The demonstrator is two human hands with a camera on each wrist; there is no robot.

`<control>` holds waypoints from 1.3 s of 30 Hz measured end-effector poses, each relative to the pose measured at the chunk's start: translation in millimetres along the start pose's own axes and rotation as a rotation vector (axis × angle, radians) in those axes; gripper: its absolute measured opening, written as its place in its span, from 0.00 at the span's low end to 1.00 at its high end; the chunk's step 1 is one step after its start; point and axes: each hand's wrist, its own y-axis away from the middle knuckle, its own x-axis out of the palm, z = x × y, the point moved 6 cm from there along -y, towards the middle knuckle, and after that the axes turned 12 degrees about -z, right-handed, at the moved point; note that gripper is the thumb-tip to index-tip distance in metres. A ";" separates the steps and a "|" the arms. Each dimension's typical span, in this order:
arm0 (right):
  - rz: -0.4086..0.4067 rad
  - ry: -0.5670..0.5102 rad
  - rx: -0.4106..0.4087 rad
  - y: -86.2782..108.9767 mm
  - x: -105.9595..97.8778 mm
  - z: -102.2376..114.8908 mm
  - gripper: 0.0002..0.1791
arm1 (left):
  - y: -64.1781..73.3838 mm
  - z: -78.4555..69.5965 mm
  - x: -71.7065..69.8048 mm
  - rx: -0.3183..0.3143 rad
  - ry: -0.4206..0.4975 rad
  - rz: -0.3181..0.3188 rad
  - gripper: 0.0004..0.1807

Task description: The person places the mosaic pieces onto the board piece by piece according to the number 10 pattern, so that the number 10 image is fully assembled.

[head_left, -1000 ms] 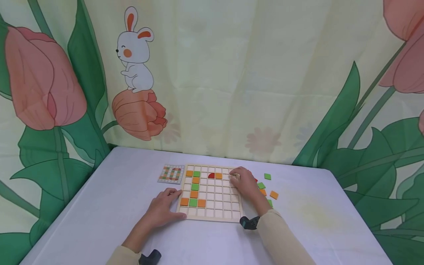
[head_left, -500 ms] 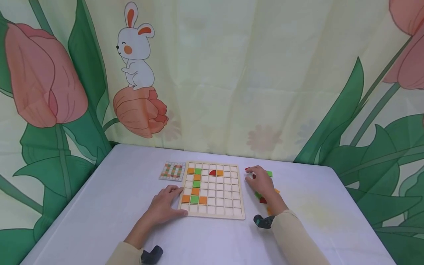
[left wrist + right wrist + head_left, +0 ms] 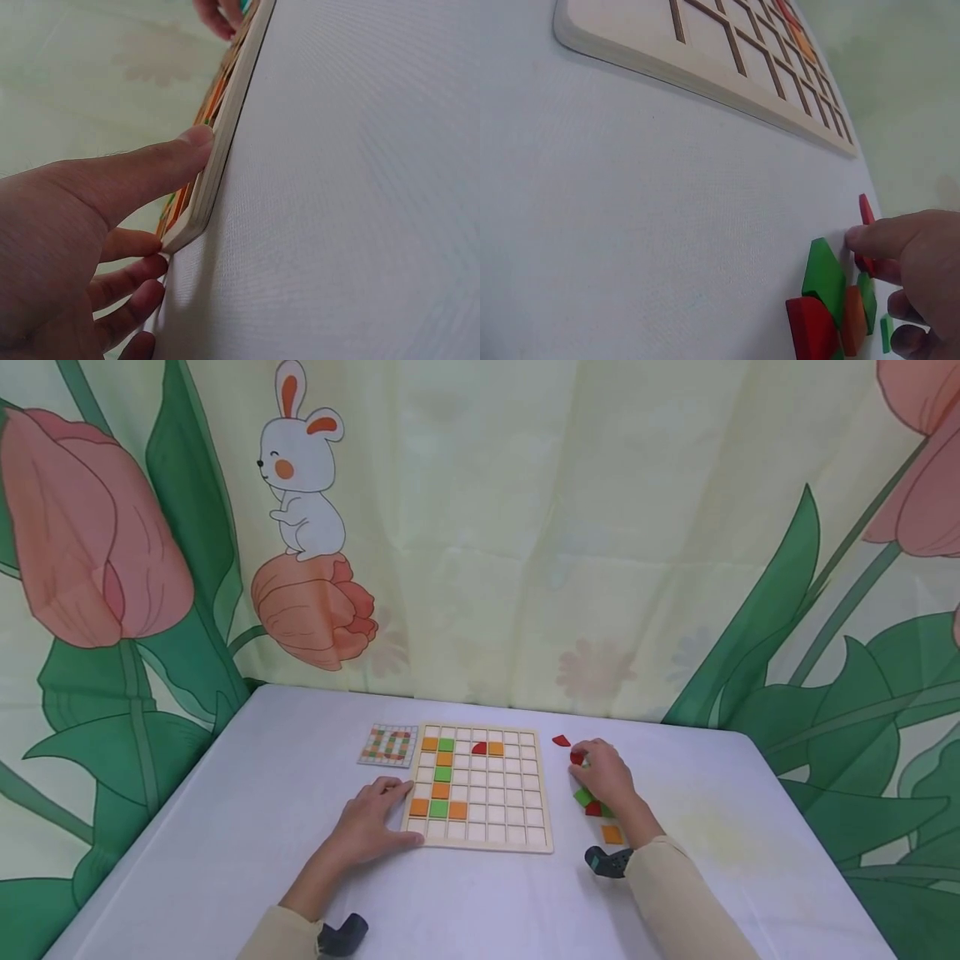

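A square wooden grid board (image 3: 547, 793) lies on the table, with orange, green and red tiles in some of its cells. My left hand (image 3: 367, 822) rests at its front-left corner. In the left wrist view the straight thumb (image 3: 161, 165) touches the front edge, and fingertips meet the left side. Right of the board, my right hand (image 3: 606, 772) bends thumb and forefinger around a red tile (image 3: 576, 758). That tile is partly covered by the thumb in the right wrist view. Green tiles (image 3: 823, 277), orange tiles and another red tile (image 3: 810, 326) lie around and under this hand.
A pattern card (image 3: 387, 746) lies beside the board's upper left. One red quarter-circle tile (image 3: 561, 740) lies apart behind the right hand, and an orange tile (image 3: 612, 835) lies in front. A printed curtain (image 3: 480, 543) hangs behind the white table (image 3: 480, 902).
My right hand has gone from the board's upper right to the loose tiles, its fingers now around a red one. The left hand has stayed at the board's corner.
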 end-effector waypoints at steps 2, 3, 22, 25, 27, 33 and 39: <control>-0.010 -0.009 0.005 -0.6 1.1 0.9 0.23 | 0.1 -0.2 -0.6 0.000 0.001 -0.002 0.49; -0.013 -0.015 0.007 -0.5 1.7 1.6 0.23 | 0.1 -0.3 -0.8 0.000 0.001 -0.002 0.48; -0.019 0.004 -0.015 3.0 4.7 6.2 0.21 | 1.6 -3.4 -4.1 0.002 0.005 0.000 0.48; -0.018 0.028 0.000 2.5 4.9 3.6 0.20 | 1.6 -2.8 -3.6 0.000 0.009 0.002 0.49; -0.021 0.034 -0.005 1.6 4.7 4.1 0.20 | 1.4 -2.4 -3.0 0.000 0.011 0.004 0.49; -0.034 0.067 -0.031 1.9 3.9 8.0 0.20 | 1.1 -2.2 -2.4 0.001 0.012 0.011 0.49; -0.092 0.007 -0.005 2.9 2.8 5.2 0.17 | 1.2 -2.8 -3.9 0.008 0.004 0.007 0.48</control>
